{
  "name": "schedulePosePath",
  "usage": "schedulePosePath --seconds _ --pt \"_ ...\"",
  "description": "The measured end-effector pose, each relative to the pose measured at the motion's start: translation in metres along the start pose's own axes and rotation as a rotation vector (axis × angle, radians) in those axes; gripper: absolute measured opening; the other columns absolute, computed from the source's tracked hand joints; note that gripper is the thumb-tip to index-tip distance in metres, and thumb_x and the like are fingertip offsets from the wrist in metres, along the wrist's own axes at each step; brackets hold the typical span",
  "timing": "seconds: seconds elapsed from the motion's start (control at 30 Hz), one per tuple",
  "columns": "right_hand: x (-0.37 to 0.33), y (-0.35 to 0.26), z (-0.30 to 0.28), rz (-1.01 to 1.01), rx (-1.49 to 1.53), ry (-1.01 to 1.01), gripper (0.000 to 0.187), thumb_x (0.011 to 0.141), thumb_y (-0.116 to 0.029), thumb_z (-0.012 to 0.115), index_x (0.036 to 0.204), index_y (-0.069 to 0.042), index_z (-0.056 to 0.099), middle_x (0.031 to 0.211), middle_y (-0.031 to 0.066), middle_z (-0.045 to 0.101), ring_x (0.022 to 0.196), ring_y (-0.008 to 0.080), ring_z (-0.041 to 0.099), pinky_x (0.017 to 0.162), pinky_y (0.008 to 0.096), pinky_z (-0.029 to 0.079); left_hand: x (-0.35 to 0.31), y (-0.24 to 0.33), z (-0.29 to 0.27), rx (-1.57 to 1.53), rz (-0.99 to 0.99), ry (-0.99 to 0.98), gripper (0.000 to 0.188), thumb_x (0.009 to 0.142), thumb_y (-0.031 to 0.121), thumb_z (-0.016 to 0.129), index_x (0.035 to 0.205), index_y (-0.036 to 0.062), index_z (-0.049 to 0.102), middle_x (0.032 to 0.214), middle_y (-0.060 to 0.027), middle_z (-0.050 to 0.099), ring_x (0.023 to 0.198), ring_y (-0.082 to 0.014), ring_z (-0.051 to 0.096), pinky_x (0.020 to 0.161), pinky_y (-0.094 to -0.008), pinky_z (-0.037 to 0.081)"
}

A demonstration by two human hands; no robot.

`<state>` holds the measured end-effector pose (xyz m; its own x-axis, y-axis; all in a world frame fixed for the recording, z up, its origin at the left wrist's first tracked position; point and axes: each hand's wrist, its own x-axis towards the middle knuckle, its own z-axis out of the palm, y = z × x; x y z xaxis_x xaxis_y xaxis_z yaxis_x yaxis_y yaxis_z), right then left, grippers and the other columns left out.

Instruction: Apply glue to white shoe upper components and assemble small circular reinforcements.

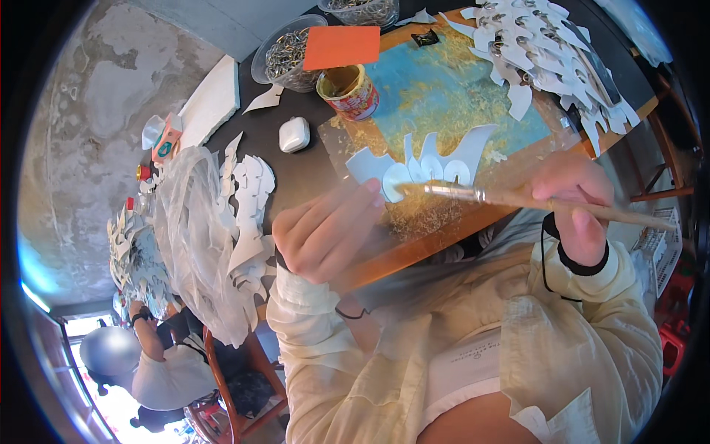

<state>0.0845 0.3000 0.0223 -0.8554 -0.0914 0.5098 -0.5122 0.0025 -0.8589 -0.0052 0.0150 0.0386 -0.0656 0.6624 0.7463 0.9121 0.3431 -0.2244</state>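
Observation:
My right hand (573,189) grips the wooden handle of a paintbrush (510,197), its bristles pointing left. The bristle tip reaches the round part of a row of white cut-out pieces (440,169) with pointed, wing-like ends. My left hand (329,229) is closed, fingertips pinching the left edge of those pieces just above the table; the thumb is mostly hidden. Beyond them stands an open red-patterned tin (347,92) with yellowish residue on its rim and inside.
Plastic tubs (285,59) of metal rings stand at the back, with an orange card (342,46) beside them. White shapes are piled far right (536,55) and left (248,207). A white case (294,135) lies left of the tin. Another person (166,370) sits at lower left.

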Motion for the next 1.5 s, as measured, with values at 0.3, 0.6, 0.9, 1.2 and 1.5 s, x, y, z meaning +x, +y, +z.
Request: schedulePosePath --seconds 0.3,0.6,0.9,1.2,1.5 --pt "0.005 0.002 0.008 -0.100 -0.108 -0.040 0.036 0.083 -0.031 0.049 0.088 0.003 0.061 0.082 0.0152 0.063 0.072 0.0259 0.062 0.065 0.0334 0.048 -0.003 0.000 0.002 0.004 0.041 0.031 0.020 0.059 -0.001 0.070 0.079 0.0000 0.069 0.087 -0.0100 0.068 0.069 -0.0186 0.066 0.053 -0.0221 0.050" --pt "-0.003 -0.002 -0.006 -0.023 -0.002 -0.116 0.044 0.087 -0.040 0.049 0.085 0.003 0.060 0.079 0.0140 0.062 0.069 0.0245 0.060 0.064 0.0316 0.047 0.000 0.007 -0.002 0.000 0.004 -0.025 0.021 0.059 0.001 0.071 0.080 0.0001 0.069 0.088 -0.0100 0.068 0.070 -0.0188 0.067 0.055 -0.0222 0.050" --pt "-0.006 0.007 0.006 0.018 -0.004 0.074 0.049 0.089 -0.044 0.048 0.090 0.004 0.059 0.086 0.0141 0.061 0.079 0.0209 0.058 0.070 0.0313 0.045 -0.004 0.005 -0.001 0.041 0.032 -0.009 0.023 0.058 0.006 0.070 0.081 0.0023 0.069 0.088 -0.0072 0.069 0.074 -0.0187 0.067 0.059 -0.0233 0.050" --pt "-0.012 0.009 -0.016 0.111 0.164 -0.011 0.052 0.087 -0.048 0.049 0.089 0.003 0.057 0.087 0.0131 0.059 0.075 0.0197 0.058 0.069 0.0306 0.046 -0.002 0.005 0.001 0.044 0.000 -0.035 0.023 0.059 0.003 0.068 0.082 0.0028 0.069 0.090 -0.0087 0.069 0.076 -0.0192 0.068 0.057 -0.0218 0.049" --pt "0.052 -0.006 -0.014 0.060 0.226 0.217 0.042 0.093 -0.041 0.044 0.098 0.000 0.051 0.080 0.0100 0.056 0.070 0.0169 0.058 0.064 0.0289 0.050 -0.006 -0.019 0.003 -0.008 -0.098 -0.087 0.020 0.064 -0.002 0.070 0.084 -0.0002 0.066 0.088 -0.0131 0.069 0.076 -0.0263 0.069 0.061 -0.0277 0.055"
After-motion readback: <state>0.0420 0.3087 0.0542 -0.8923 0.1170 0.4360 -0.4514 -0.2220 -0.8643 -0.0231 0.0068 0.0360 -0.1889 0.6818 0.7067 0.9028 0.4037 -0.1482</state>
